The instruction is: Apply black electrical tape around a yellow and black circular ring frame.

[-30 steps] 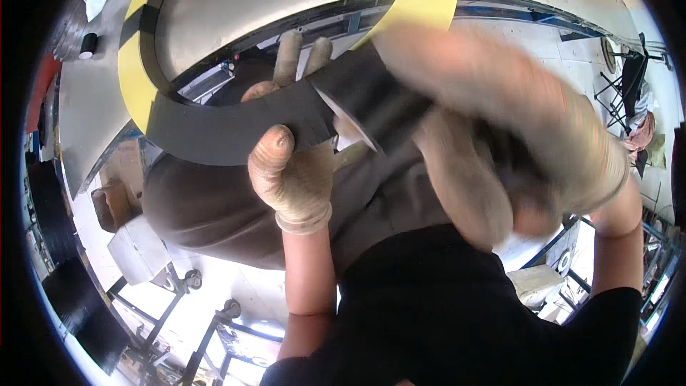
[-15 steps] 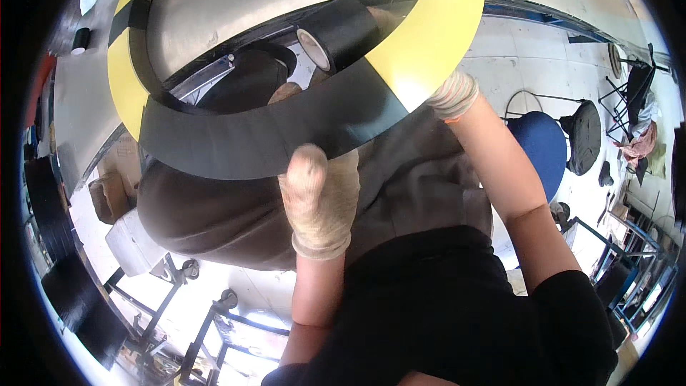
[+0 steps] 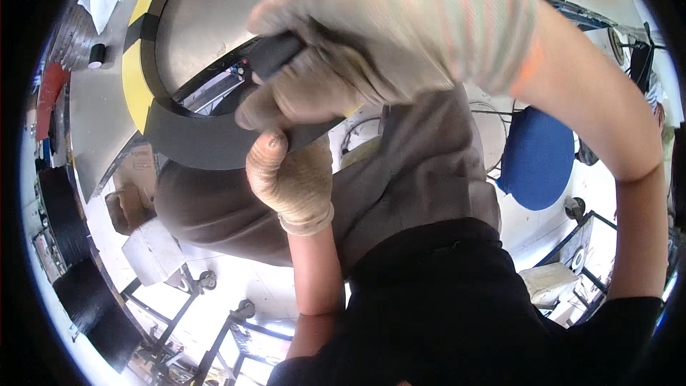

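You're pinching black-and-yellow ring at lower edge with left hand, thumb up. Right hand curling shut around black tape roll, pressing onto ring above table. Risk: glove grip slipping, tape wrinkling.

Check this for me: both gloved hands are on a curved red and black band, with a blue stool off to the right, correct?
Not quite. In the head view the curved band is yellow and black, not red and black. Both the left hand and right hand are gloved and on it, and the blue stool is at right.
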A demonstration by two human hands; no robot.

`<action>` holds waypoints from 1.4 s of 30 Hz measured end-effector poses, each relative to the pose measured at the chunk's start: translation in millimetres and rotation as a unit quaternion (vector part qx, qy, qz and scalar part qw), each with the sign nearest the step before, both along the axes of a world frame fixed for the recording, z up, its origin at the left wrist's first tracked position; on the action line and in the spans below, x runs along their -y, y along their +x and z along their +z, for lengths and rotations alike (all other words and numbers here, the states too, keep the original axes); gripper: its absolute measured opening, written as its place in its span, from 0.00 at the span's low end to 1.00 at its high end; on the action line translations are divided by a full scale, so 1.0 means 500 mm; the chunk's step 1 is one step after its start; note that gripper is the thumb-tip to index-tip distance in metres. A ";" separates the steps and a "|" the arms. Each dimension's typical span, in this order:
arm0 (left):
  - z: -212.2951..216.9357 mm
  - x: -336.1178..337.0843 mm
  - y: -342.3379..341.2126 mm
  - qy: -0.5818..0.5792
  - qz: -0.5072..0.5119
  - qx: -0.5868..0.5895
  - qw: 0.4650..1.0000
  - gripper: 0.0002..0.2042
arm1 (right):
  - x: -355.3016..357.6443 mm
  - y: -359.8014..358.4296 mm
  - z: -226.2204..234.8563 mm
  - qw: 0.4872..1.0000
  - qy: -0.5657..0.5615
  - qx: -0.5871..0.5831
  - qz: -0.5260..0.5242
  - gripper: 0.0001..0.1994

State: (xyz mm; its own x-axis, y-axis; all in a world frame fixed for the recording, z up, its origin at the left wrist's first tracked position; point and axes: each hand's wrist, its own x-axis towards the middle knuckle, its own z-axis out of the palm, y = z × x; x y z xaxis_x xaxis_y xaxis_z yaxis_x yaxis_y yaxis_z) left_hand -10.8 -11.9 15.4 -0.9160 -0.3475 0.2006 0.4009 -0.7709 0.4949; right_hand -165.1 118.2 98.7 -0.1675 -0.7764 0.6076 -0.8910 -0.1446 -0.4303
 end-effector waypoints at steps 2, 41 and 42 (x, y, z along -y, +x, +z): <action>-0.003 0.014 -0.001 0.019 -0.034 -0.060 0.997 0.31 | 0.011 0.016 0.029 0.989 0.029 0.148 -0.002 0.18; 0.019 -0.039 0.016 0.097 -0.010 0.052 0.994 0.21 | -0.022 0.055 0.071 0.643 0.184 0.742 -0.050 0.27; 0.020 -0.039 0.017 0.091 0.001 0.047 0.995 0.21 | -0.015 0.051 0.067 0.646 0.182 0.740 -0.047 0.27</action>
State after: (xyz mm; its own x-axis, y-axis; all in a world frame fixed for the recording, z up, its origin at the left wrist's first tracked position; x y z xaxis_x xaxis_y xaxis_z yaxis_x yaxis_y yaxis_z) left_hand -2.2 7.6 25.3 -0.9271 -0.3718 0.0482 0.3610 -0.8508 0.3820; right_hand -139.5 125.8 132.3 -0.4134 -0.7661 -0.4921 0.5383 0.2303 -0.8107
